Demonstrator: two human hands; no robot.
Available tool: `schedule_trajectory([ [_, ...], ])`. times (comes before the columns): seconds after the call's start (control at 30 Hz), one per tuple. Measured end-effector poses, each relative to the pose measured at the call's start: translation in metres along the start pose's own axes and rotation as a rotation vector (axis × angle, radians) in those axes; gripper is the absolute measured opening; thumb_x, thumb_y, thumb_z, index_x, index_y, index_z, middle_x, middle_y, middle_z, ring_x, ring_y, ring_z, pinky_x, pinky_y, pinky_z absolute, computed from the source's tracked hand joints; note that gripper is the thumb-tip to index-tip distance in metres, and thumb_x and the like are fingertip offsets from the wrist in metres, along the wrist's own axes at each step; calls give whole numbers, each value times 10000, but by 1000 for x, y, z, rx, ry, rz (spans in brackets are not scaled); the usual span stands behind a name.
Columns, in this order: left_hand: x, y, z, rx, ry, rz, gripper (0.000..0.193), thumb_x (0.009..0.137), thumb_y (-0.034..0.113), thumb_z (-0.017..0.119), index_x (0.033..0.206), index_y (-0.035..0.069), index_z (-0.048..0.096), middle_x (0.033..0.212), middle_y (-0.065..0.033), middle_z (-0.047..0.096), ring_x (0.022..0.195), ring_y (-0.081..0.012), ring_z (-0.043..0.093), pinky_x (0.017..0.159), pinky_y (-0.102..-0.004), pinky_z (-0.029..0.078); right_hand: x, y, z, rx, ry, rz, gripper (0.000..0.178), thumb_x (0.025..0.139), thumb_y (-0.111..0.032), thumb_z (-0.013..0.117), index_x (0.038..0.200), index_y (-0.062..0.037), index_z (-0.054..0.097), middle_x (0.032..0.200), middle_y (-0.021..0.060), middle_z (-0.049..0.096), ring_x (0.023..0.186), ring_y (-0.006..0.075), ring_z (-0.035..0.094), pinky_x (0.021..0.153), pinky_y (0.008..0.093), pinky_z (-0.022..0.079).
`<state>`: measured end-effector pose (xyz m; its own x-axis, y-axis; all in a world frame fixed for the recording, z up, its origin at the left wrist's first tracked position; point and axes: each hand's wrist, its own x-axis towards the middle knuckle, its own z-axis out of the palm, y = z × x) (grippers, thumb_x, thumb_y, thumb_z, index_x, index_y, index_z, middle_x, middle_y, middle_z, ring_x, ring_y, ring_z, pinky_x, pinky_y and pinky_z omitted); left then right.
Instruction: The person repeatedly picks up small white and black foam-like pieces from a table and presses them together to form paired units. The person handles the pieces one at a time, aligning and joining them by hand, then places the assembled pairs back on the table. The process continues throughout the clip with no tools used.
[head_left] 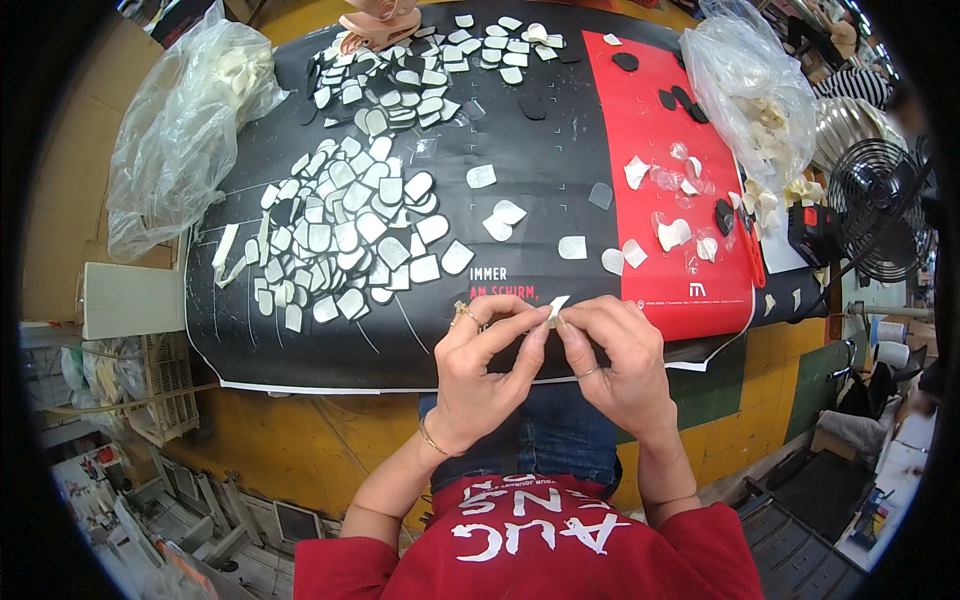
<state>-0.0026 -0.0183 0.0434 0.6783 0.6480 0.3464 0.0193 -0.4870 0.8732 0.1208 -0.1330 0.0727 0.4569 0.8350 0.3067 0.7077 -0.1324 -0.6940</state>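
My left hand (478, 368) and my right hand (627, 368) meet above the table's near edge, thumbs and index fingers pinched together. Between the fingertips is a small white piece (559, 303), mostly covered, so its full shape is hidden. Left of my hands lies a heap of white D-shaped pads (345, 240) with dark edges. A few single pads lie closer, such as a white pad (572, 247) just beyond my fingers. Scraps of clear film and white backing (673, 235) are scattered on the red part of the table cover (640, 300).
Clear plastic bags stand at the far left (180, 150) and far right (750, 90). More pads (400, 85) spread along the back near a pinkish object (380, 22). On the right are red-handled scissors (751, 250), a black-and-red battery (812, 235) and a black fan (870, 195).
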Motion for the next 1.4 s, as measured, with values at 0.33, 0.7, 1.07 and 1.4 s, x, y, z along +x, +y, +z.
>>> schedule_trajectory([
  [0.33,15,-18,-24,-28,112,-62,94,840,17,674,914,-30,708,900,-137,687,797,-220,675,727,-306,523,33,34,-20,-273,161,101,77,900,-94,661,921,-20,658,835,118,649,762,322,619,705,412,460],
  [0.7,46,-12,-11,34,-216,59,88,884,58,673,959,24,704,934,-102,678,805,-264,652,742,-361,485,27,32,-5,373,51,313,341,827,-208,829,1052,20,709,878,89,681,764,145,639,671,283,497],
  [1.07,158,-75,26,593,-199,482,280,876,199,714,1106,48,661,1098,-114,645,1035,-287,616,882,-400,477,-2,54,-12,478,257,411,130,895,-13,727,1013,40,746,851,79,701,738,96,641,653,236,507],
  [1.4,199,-87,37,388,-235,316,113,895,123,652,912,23,703,968,-137,660,916,-321,654,827,-403,515,-41,66,-25,610,311,581,173,915,-7,708,1076,55,714,938,90,723,822,107,666,729,232,528],
])
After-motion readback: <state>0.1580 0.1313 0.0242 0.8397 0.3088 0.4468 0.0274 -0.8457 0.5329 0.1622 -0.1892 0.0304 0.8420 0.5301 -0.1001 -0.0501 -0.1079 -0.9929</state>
